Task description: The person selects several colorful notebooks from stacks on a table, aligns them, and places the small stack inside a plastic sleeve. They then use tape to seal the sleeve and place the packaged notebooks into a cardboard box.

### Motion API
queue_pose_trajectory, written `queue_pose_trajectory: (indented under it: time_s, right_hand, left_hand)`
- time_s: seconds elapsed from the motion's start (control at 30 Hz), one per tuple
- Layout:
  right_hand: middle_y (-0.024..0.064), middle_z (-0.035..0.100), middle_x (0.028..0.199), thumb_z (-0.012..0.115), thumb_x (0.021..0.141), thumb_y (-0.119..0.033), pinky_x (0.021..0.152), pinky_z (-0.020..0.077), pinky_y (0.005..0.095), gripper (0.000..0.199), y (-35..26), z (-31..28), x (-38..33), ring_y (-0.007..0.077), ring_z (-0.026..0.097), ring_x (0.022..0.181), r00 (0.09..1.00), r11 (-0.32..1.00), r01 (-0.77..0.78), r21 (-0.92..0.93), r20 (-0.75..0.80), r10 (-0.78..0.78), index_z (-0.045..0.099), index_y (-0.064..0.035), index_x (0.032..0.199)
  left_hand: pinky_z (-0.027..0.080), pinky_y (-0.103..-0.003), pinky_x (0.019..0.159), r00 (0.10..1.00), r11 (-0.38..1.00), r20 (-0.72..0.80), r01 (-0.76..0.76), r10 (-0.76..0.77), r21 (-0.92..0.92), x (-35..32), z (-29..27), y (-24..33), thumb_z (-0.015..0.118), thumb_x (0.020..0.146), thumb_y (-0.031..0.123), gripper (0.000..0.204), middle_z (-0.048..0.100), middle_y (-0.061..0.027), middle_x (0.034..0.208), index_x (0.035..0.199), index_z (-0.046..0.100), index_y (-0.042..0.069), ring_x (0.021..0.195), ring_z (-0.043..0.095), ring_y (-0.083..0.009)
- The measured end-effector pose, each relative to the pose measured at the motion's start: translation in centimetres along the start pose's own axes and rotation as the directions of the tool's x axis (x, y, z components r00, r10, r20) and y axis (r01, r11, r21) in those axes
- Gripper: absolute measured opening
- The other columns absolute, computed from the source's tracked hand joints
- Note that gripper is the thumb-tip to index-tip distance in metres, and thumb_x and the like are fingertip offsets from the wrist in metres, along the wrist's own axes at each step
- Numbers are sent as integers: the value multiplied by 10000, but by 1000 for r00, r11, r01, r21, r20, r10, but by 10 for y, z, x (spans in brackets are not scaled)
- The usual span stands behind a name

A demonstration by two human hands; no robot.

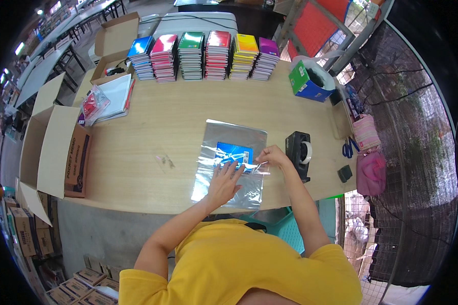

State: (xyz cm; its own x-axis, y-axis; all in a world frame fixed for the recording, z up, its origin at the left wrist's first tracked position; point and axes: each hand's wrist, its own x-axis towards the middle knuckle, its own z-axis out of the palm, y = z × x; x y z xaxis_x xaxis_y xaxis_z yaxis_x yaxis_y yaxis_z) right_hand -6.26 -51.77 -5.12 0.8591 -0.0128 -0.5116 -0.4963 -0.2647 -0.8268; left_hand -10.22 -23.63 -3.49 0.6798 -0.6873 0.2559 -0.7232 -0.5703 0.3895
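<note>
A small blue spiral notebook (234,153) lies on a stack of clear plastic sheets or bags (231,133) on the table in front of me. Whether a layer of plastic covers the notebook is hard to tell through the glare. My left hand (224,185) rests flat with fingers spread, its fingertips on the notebook's lower edge. At the right edge of the plastic, my right hand (273,155) is closed in a pinch on the sheet. A black tape dispenser (296,155) with a pale roll stands just right of that hand.
Stacks of coloured spiral notebooks (191,56) line the far edge. An open cardboard box (61,152) stands at the left, near white notebooks (116,97). At the right are a blue-green box (310,84), dark scissors (348,147) and a pink pouch (371,173).
</note>
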Motion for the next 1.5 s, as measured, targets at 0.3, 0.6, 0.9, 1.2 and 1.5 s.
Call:
queue_pose_trajectory:
  time_s: [0.3, 0.6, 0.9, 1.2, 1.5]
  right_hand:
    - [66, 678, 683, 808, 757, -120, 538, 501, 240, 183, 1, -4, -1, 113, 641, 620, 997, 998, 33, -46, 78, -29, 680, 11, 759]
    - [61, 669, 675, 795, 780, -128, 514, 478, 231, 184, 14, -3, -8, 104, 617, 580, 996, 995, 48, 89, 72, -54, 679, 14, 759]
    - [48, 660, 662, 775, 811, -181, 497, 463, 216, 213, 10, -4, -9, 112, 635, 589, 997, 997, -44, 56, 70, 40, 679, -2, 746]
    - [122, 695, 762, 717, 837, -257, 606, 515, 324, 243, -12, 2, 7, 191, 670, 665, 899, 845, 140, -516, -292, -327, 714, -20, 892]
    - [126, 697, 833, 491, 909, -651, 562, 489, 351, 710, -63, 48, 87, 198, 622, 728, 974, 838, 95, -537, 224, 33, 722, 17, 981]
  left_hand:
    - [161, -611, 1127, 999, 999, 53, 1, -3, 39, 17, -6, 8, 730, 795, 358, 768, 238, -152, 1563, 1463, 395, 179, 1451, 201, -342]
    - [393, -545, 984, 768, 969, 612, -43, 189, -245, -34, -39, 19, 723, 807, 342, 564, 556, -115, 1278, 1315, 559, 156, 1156, 539, -292]
    - [337, -571, 1042, 999, 999, 15, 37, -37, -22, 6, -4, 17, 697, 829, 404, 712, 388, -212, 1414, 1441, 413, 176, 1296, 385, -411]
    - [272, -627, 1076, 993, 993, 51, 104, -107, 50, 10, 8, 8, 701, 814, 455, 710, 301, -283, 1460, 1439, 423, 265, 1359, 258, -526]
    - [262, -643, 1066, 985, 985, 9, 172, -172, 8, 10, 6, 6, 763, 768, 391, 686, 244, -344, 1468, 1392, 480, 347, 1349, 211, -593]
